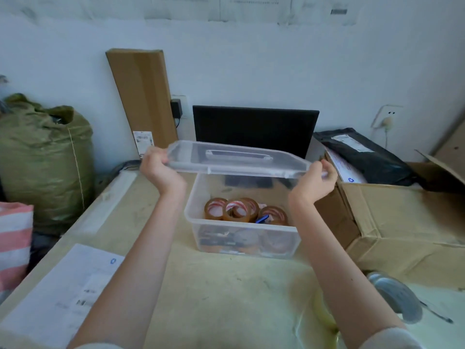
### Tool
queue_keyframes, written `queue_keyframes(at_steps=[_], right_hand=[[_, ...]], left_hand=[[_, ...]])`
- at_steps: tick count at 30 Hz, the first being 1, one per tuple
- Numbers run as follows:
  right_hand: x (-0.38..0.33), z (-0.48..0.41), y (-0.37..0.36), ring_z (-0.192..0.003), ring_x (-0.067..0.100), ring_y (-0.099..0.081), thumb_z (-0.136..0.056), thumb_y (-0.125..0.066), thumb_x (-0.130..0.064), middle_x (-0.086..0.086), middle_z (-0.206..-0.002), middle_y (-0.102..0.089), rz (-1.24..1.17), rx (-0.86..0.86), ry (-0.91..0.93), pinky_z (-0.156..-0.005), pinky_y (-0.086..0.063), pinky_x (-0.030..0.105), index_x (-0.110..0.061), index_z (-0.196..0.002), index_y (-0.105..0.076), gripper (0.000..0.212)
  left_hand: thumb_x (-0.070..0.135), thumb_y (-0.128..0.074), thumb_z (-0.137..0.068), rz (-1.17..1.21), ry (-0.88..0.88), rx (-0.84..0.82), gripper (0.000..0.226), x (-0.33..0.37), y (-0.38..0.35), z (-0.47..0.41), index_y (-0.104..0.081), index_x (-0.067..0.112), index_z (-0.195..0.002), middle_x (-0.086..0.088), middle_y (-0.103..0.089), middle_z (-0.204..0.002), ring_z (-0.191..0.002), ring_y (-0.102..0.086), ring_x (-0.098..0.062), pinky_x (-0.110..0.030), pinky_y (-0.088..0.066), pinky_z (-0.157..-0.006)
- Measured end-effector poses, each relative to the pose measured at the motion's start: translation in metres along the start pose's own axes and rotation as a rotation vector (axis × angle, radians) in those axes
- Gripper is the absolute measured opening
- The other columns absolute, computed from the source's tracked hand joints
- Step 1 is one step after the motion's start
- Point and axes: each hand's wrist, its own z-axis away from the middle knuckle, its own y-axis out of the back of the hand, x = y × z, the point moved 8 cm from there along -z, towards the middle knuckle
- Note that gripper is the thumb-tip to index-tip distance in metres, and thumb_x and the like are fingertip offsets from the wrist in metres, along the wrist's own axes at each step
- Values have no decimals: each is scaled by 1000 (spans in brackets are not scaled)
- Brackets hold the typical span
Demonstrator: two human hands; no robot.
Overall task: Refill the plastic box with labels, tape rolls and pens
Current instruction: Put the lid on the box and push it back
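Observation:
A clear plastic box (241, 241) stands on the table in front of me. Inside it lie several brown tape rolls (237, 209) and a blue pen (262, 218). Above the box hovers its clear lid (236, 158), held level. My left hand (157, 167) grips the lid's left edge. My right hand (317, 180) grips its right edge. The box's far wall is partly hidden behind the lid.
An open cardboard carton (402, 222) with black and white mail bags sits right of the box. A label sheet (63, 293) lies near left. A dark monitor (255, 129) stands behind, a tall flat carton (142, 96) leans on the wall, and a green sack (45, 162) stands left.

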Motion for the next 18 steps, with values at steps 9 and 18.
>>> queue_keyframes(at_steps=[9, 18], right_hand=[[68, -47, 44, -132, 29, -47, -96, -47, -16, 8, -146, -46, 586, -9, -119, -109, -39, 40, -13, -144, -39, 49], [94, -49, 63, -123, 35, -42, -92, -52, -22, 17, -136, -42, 963, 47, -23, -106, -35, 43, -5, -136, -46, 47]], left_hand=[[-13, -32, -80, -578, 354, -214, 36, -115, 23, 13, -49, 15, -64, -2, -60, -107, -103, -52, -15, -25, -42, -81], [10, -38, -97, -1150, 209, -272, 34, -120, 56, 21, -53, 2, -127, -17, -60, -125, -114, -55, -34, -36, -42, -94]])
